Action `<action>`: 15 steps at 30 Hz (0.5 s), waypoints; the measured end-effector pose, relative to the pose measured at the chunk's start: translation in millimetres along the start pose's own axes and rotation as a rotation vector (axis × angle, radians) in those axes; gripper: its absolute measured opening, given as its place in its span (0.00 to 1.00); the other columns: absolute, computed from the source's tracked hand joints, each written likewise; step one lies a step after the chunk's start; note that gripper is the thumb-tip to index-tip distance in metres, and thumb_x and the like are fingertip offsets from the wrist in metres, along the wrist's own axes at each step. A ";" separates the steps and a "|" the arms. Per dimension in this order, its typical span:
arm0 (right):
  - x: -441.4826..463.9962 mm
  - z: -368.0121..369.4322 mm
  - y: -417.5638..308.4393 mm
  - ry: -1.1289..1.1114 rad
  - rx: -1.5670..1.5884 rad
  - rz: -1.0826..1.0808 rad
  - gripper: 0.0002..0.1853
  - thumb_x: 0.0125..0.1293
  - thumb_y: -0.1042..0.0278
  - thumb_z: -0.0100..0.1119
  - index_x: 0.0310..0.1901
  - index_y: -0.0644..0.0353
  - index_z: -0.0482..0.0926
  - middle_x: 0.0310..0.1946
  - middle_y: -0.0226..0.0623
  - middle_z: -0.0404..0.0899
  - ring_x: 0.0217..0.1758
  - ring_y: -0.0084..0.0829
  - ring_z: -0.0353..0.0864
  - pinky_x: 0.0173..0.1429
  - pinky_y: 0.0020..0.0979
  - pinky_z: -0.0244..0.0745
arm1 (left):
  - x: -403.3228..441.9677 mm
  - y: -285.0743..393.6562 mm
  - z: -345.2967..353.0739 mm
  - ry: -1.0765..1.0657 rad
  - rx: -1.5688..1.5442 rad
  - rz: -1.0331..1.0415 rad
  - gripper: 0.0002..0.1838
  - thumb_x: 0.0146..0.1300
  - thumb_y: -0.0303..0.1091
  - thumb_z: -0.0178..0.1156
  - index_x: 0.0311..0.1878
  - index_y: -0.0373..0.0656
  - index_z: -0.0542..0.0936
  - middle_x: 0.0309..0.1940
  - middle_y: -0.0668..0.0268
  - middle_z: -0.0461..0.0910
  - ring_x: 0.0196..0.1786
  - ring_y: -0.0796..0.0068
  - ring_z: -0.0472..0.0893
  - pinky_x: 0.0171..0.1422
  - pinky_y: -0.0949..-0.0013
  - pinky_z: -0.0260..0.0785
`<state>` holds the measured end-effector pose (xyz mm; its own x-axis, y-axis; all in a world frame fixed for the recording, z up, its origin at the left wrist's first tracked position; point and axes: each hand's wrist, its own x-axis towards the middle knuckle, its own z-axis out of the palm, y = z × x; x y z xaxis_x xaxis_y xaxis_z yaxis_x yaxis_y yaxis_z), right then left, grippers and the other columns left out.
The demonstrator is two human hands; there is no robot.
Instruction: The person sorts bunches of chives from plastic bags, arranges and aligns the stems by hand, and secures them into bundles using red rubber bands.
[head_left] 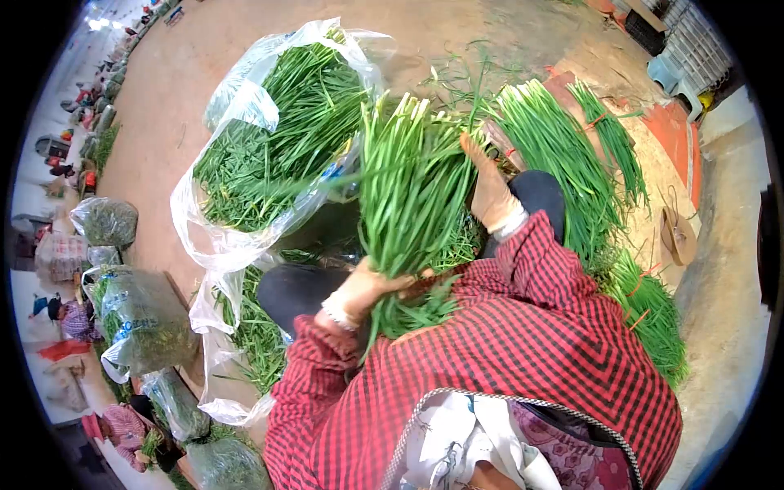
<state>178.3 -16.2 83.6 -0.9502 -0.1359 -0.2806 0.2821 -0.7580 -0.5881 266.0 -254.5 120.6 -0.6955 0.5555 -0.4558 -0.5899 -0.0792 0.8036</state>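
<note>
A thick bunch of Chinese chives [412, 188] stands before my body, pale stem ends up and green leaves hanging down. My left hand [369, 292] is closed around its lower, leafy part. My right hand [492, 189] is at the bunch's right side near the stem ends, its fingertips closed on a loose chive leaf [367, 173] that stretches left across the bunch, blurred. Some of its fingers are hidden. To the left, an open clear plastic bag [233, 106] holds a big heap of loose chives [302, 106].
Tidy chives [555, 155] lie on the right, beside a smaller tied bundle [608, 135]. Banded bundles [649, 314] rest by my right side, near a sandal [676, 235]. Filled bags [143, 314] line the left, with a person [126, 429] among them. A crate [698, 45] stands upper right.
</note>
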 end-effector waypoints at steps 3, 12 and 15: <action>13.2 24.3 -11.3 -0.089 -0.034 -0.078 0.30 0.63 0.53 0.66 0.63 0.55 0.69 0.55 0.26 0.74 0.58 0.24 0.72 0.62 0.33 0.69 | -36.6 22.8 -14.8 0.077 0.300 0.047 0.21 0.61 0.23 0.63 0.58 0.38 0.75 0.45 0.63 0.83 0.35 0.78 0.78 0.35 0.73 0.70; 7.7 20.7 10.1 -0.666 -0.707 0.308 0.27 0.55 0.69 0.65 0.58 0.62 0.74 0.49 0.32 0.81 0.48 0.25 0.79 0.55 0.29 0.74 | -141.5 -4.1 -49.2 -0.047 0.784 -0.112 0.25 0.60 0.28 0.65 0.62 0.43 0.75 0.60 0.63 0.76 0.62 0.64 0.73 0.68 0.64 0.64; 4.3 6.4 41.3 -0.737 -1.097 0.119 0.24 0.61 0.65 0.62 0.58 0.65 0.74 0.46 0.35 0.82 0.48 0.27 0.76 0.56 0.31 0.71 | -155.8 -41.2 -37.9 0.015 0.574 -0.115 0.27 0.58 0.30 0.67 0.62 0.43 0.75 0.62 0.62 0.75 0.65 0.65 0.71 0.71 0.64 0.62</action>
<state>185.0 -52.2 62.9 -0.6636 -0.7409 -0.1031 -0.0028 0.1402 -0.9901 383.1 -369.1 144.0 -0.6482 0.5216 -0.5548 -0.3484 0.4447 0.8251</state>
